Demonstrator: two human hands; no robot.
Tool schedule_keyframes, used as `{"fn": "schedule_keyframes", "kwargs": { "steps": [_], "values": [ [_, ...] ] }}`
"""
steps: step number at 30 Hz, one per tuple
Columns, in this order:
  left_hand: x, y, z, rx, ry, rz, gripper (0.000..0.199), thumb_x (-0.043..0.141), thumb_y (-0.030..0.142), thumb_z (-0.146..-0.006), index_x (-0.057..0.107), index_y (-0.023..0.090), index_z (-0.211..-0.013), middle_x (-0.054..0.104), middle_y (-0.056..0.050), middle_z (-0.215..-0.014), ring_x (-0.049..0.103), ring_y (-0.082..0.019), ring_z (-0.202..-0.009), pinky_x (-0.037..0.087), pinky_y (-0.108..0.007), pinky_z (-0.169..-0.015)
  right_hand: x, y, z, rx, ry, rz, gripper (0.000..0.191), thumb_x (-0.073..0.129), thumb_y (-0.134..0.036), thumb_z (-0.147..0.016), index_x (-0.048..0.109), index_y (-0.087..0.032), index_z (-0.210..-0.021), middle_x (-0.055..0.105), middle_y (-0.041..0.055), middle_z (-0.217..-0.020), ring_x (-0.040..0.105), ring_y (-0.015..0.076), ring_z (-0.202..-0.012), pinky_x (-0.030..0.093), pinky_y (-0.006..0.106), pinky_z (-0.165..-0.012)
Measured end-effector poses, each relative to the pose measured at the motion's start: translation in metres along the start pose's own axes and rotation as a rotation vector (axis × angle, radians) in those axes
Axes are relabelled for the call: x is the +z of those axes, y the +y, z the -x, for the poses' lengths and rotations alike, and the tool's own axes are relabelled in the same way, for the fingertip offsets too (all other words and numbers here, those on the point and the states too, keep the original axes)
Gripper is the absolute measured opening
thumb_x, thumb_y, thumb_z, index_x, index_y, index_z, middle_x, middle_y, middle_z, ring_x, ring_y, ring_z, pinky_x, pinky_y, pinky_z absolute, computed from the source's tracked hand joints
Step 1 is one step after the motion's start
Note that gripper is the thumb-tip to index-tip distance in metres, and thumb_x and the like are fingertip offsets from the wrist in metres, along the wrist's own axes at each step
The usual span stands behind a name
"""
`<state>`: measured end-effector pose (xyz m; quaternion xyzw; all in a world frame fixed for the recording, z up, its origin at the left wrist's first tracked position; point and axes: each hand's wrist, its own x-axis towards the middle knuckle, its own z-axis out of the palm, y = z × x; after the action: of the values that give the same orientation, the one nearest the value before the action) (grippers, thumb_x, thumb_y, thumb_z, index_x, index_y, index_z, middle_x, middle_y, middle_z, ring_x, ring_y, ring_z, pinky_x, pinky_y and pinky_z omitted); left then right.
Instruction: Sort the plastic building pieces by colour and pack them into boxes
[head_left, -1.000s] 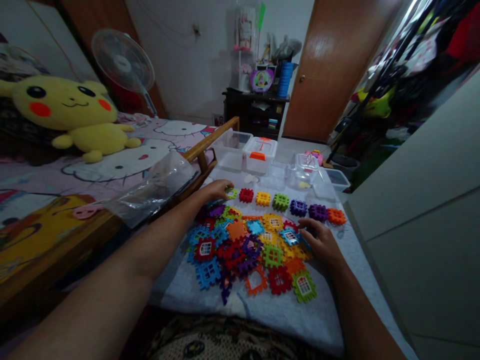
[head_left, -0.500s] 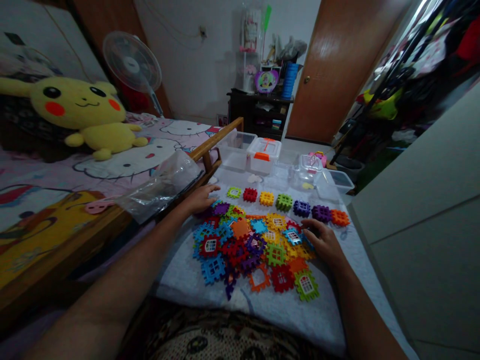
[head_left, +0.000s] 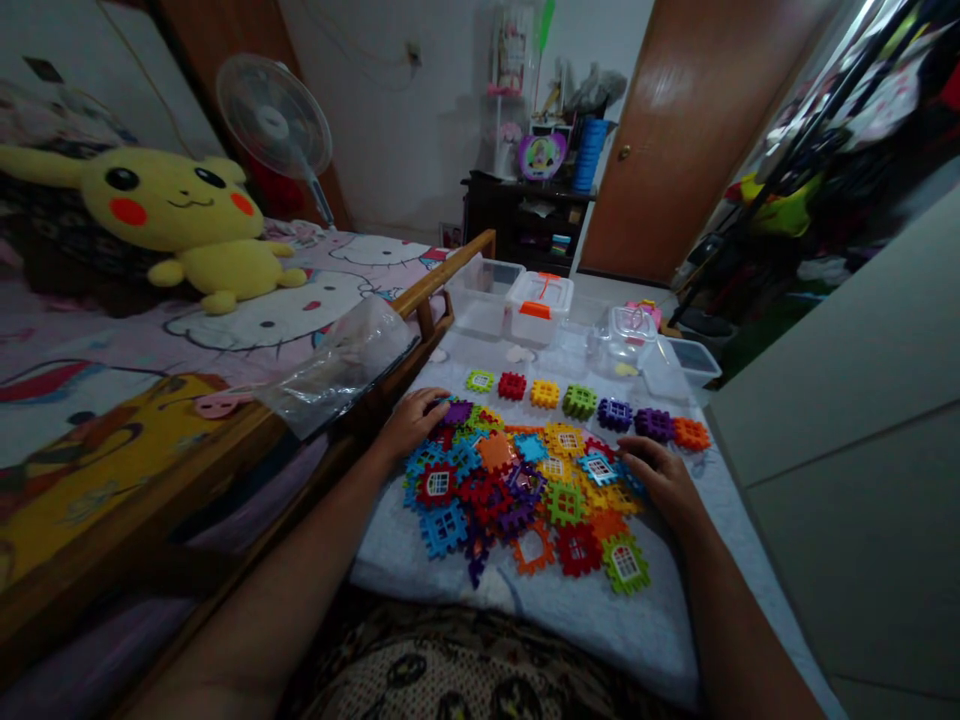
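A loose pile of colourful plastic interlocking tiles lies before me, among them a red tile with a white window (head_left: 438,484), a lime tile with a white window (head_left: 625,562) and an orange frame tile (head_left: 533,548). My left hand (head_left: 412,422) rests at the pile's left edge, fingers stretched beside a purple tile (head_left: 456,412). On the right edge, my right hand (head_left: 663,474) lies with fingers apart near a blue window tile (head_left: 598,468). Neither hand visibly grips a tile. Behind the pile runs a row of small tile stacks, including a green stack (head_left: 580,401) and an orange stack (head_left: 691,434).
Clear plastic boxes, one with an orange-latched lid (head_left: 540,308), stand at the table's far end. A wooden bed rail (head_left: 442,285) and a plastic bag (head_left: 349,360) border the left side. A pale cabinet (head_left: 855,420) stands on the right.
My left hand has come slightly nearer me and down against the pile's left edge. My right hand stays by the right edge. The view has shifted a little; the tiles look unmoved.
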<state>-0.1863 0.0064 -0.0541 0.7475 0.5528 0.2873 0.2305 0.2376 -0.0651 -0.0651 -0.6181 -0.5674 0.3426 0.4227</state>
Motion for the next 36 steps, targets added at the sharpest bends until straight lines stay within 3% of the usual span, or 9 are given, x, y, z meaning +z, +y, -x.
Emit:
{"fn": "schedule_keyframes", "kwargs": {
  "steps": [4,10,14,17,22,28,31,36],
  "values": [
    [0.000,0.001,0.007,0.110,-0.044,-0.060,0.050,0.058,0.049,-0.082,0.062,0.021,-0.124,0.061,-0.009,-0.132,0.048,-0.028,-0.129,0.031,-0.045,-0.115,-0.001,0.001,0.001,0.021,0.000,-0.018,0.037,0.069,-0.046,-0.073,0.071,-0.020,-0.099,0.075,0.0080,-0.094,0.069,0.0266,-0.087,0.055,0.039,-0.079],
    [0.003,0.004,0.007,0.157,-0.032,-0.051,0.036,0.061,0.034,-0.079,0.068,0.021,-0.112,0.066,-0.009,-0.124,0.056,-0.026,-0.120,0.037,-0.044,-0.111,-0.004,0.008,-0.002,0.052,-0.023,-0.041,0.039,0.069,-0.047,-0.074,0.071,-0.019,-0.101,0.075,0.0084,-0.095,0.069,0.0270,-0.086,0.055,0.039,-0.077],
    [0.003,0.003,0.007,0.094,0.009,0.080,0.030,0.057,0.038,-0.085,0.071,0.021,-0.104,0.068,-0.009,-0.119,0.059,-0.024,-0.117,0.040,-0.041,-0.109,-0.004,0.010,-0.002,0.046,-0.015,-0.039,0.039,0.070,-0.048,-0.074,0.071,-0.019,-0.101,0.074,0.0087,-0.096,0.069,0.0274,-0.089,0.054,0.039,-0.079],
    [0.004,0.000,0.006,-0.036,0.079,0.219,0.035,0.054,0.044,-0.087,0.070,0.018,-0.105,0.070,-0.009,-0.115,0.061,-0.025,-0.112,0.044,-0.040,-0.105,-0.003,0.008,-0.002,0.047,-0.009,-0.030,0.039,0.070,-0.048,-0.074,0.071,-0.019,-0.100,0.074,0.0087,-0.095,0.068,0.0272,-0.088,0.054,0.039,-0.079],
    [0.008,-0.002,0.003,-0.140,0.193,0.492,0.046,0.061,0.054,-0.082,0.069,0.014,-0.105,0.072,-0.007,-0.100,0.066,-0.023,-0.091,0.051,-0.035,-0.086,-0.003,0.007,-0.001,0.057,-0.004,-0.053,0.039,0.072,-0.048,-0.072,0.072,-0.019,-0.098,0.075,0.0079,-0.093,0.068,0.0262,-0.086,0.054,0.037,-0.078],
    [0.006,0.004,0.003,-0.177,0.148,0.697,0.053,0.060,0.056,-0.083,0.063,0.014,-0.116,0.069,-0.004,-0.089,0.061,-0.015,-0.070,0.049,-0.026,-0.067,-0.001,0.005,0.000,0.065,0.015,-0.076,0.036,0.070,-0.047,-0.073,0.071,-0.020,-0.097,0.075,0.0072,-0.091,0.068,0.0252,-0.084,0.054,0.036,-0.075],
    [0.007,0.004,0.003,-0.124,0.099,0.519,0.045,0.053,0.052,-0.088,0.067,0.016,-0.111,0.068,-0.005,-0.093,0.062,-0.019,-0.079,0.050,-0.032,-0.077,0.000,0.004,0.000,0.072,0.025,-0.072,0.035,0.071,-0.046,-0.072,0.071,-0.020,-0.096,0.074,0.0069,-0.089,0.068,0.0250,-0.083,0.054,0.036,-0.075],
    [0.004,0.001,0.003,0.030,0.161,0.243,0.038,0.044,0.043,-0.092,0.069,0.017,-0.104,0.064,-0.008,-0.108,0.058,-0.025,-0.109,0.040,-0.040,-0.104,-0.001,0.006,-0.001,0.076,0.027,-0.055,0.036,0.071,-0.047,-0.072,0.071,-0.020,-0.096,0.074,0.0070,-0.091,0.068,0.0245,-0.083,0.053,0.035,-0.075]
  ]
}}
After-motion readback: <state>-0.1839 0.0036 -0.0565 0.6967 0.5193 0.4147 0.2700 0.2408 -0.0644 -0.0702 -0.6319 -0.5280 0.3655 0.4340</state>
